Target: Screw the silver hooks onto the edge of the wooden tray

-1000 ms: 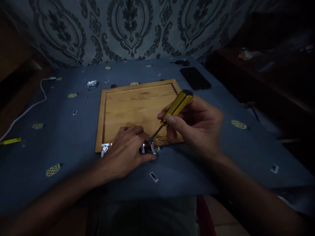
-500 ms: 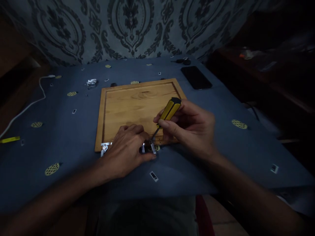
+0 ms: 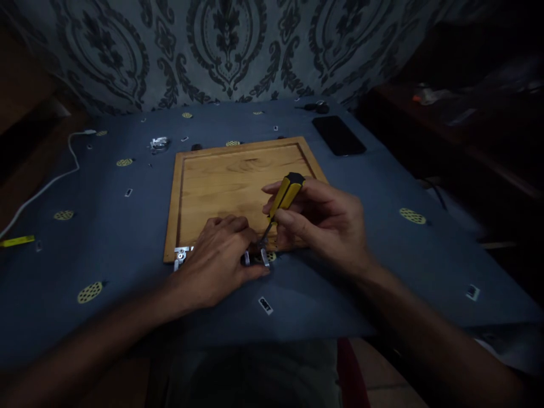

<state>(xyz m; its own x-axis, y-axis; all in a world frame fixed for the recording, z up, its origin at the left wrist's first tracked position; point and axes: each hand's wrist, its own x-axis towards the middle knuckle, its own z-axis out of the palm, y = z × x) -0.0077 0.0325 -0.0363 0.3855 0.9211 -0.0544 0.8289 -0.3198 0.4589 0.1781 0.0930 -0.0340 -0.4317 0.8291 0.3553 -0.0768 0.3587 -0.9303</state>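
Slanting to a metal bracket (image 3: 265, 257) pinched by the left hand (image 3: 223, 255), a yellow-and-black screwdriver (image 3: 287, 192) is held in the right hand (image 3: 329, 224).

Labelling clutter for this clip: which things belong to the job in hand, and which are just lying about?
In the job:
yellow-and-black screwdriver, in the right hand
metal fitting at its tip, beside the left hand
wooden panel
corner fitting, near left

Apparently lying about:
black phone
white cable
yellow strip
shiny pieces, possibly spare fittings; can't tell
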